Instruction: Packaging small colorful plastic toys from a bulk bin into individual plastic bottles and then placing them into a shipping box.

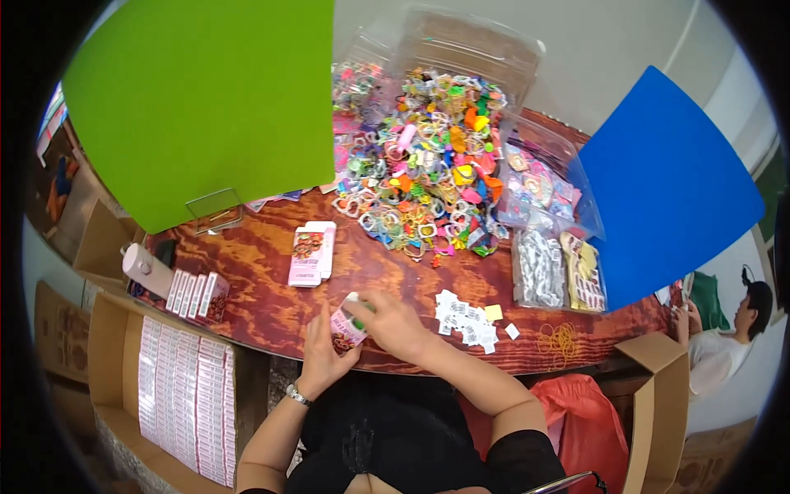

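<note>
Near the table's front edge, my left hand (325,352) is wrapped round a small pink-and-white carton (346,331) with a food picture on it. Over the carton's top reaches my right hand (388,325), its fingers bent. A small green item (360,309) shows beneath those fingers; its kind is hidden, and I cannot tell whether it is inside the carton. A white flap stands up at the carton's end. Just beyond, flat pink-and-white cartons (306,267) lie overlapping on the table. To the right of my right hand is a loose pile of small white printed labels (467,319).
A heap of colourful trinkets (436,173) covers the table's far middle. Clear bins (539,272) hold packets. Green (206,99) and blue (671,189) panels flank it. Filled cartons (197,295) stand left, above a packed cardboard box (115,412). Rubber bands (558,341) lie right; another person (728,333) sits beyond.
</note>
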Tool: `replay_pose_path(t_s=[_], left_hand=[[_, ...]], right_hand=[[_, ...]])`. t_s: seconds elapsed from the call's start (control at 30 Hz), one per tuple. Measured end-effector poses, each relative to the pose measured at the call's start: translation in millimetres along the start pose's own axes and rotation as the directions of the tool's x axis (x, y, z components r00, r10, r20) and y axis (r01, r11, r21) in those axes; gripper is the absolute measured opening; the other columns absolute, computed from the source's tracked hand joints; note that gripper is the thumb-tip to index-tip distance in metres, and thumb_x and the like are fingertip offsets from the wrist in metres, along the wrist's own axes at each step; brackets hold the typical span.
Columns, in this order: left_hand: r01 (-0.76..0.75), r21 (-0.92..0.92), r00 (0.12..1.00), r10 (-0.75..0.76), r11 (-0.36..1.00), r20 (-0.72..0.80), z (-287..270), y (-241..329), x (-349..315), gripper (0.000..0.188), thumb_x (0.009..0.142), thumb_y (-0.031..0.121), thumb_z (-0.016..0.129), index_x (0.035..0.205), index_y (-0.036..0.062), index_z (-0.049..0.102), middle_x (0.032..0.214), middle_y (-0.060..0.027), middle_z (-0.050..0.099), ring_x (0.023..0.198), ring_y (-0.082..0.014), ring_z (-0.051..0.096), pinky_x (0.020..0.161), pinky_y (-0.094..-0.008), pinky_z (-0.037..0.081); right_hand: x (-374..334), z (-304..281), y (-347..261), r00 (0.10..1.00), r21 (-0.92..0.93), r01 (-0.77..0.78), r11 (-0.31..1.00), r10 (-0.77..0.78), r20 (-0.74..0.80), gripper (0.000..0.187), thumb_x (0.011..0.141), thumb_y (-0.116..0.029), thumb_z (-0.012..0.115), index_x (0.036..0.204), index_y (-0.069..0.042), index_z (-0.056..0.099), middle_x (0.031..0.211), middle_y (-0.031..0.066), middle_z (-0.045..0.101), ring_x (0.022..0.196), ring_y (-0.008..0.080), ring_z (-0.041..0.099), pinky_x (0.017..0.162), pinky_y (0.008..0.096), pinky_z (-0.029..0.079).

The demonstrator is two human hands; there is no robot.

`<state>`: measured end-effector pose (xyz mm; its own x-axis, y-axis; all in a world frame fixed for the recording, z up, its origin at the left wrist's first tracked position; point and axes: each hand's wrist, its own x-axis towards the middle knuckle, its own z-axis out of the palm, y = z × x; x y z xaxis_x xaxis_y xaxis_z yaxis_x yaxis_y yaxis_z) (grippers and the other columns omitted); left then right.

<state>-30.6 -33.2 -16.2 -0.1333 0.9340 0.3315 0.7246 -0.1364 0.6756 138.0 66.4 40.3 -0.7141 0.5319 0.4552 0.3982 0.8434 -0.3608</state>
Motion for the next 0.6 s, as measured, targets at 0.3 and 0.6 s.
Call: replay_pose_path(t_s=[0.3, 0.6], left_hand=[[0.067, -0.145, 0.993, -0.052, 0.987, 0.105, 2.5, 22.6, 7.2, 0.093, 0.074, 0.024, 0.084, 0.149, -0.0022, 0.037, 0.132, -0.0232, 0.055, 0.123, -0.0384, 0.055, 0.104, -0.044, 0.045], [-0.006, -0.095, 0.998, 0.013, 0.995, 0.065, 8.7, 23.1, 7.0, 0.088, 0.071, 0.02, 0.085, 0.145, -0.0017, 0.041, 0.129, -0.0236, 0.056, 0.118, -0.0393, 0.057, 0.099, -0.046, 0.048]], right_hand=[[-22.8, -13.5, 8.8, 0.993, 0.028, 0.105, 0.994, -0.104, -0.049, 0.03, 0.083, -0.016, 0.077, 0.112, -0.014, 0.073, 0.116, 0.0031, 0.068, 0.109, 0.0276, 0.06, 0.089, 0.0388, 0.052], [-37.0, -11.4, 2.5, 0.983, 0.028, 0.019, 0.999, -0.014, -0.183, 0.029, 0.083, -0.022, 0.077, 0.111, -0.013, 0.073, 0.108, 0.0046, 0.067, 0.112, 0.0284, 0.059, 0.091, 0.0426, 0.048]])
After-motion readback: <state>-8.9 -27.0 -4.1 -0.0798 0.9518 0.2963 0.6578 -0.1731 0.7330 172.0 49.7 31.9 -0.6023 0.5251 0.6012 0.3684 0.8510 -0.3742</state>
